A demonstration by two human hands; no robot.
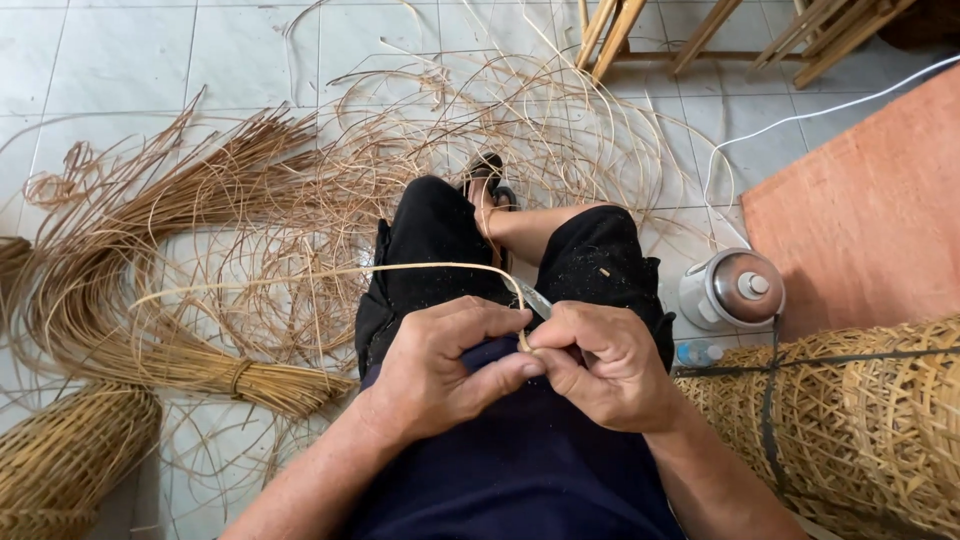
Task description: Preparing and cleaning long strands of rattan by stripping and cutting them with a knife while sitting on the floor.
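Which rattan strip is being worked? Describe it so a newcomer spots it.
Start at the person's black-trousered knees. A single pale rattan strip arcs across them from the loose strands on the left, ending pinched between the left hand and right hand. Unlike the floor strands, it's lifted and held.

No signs or screens show. The one labelled thing is a small plastic bottle (697, 353) lying on the tiled floor (120, 60) at the right, near the person's knee: clear, with a blue label band around it. It lies just beside a white and silver rice cooker (731, 289) and against the edge of a stack of woven baskets (860, 420). Its print is too small to tell.
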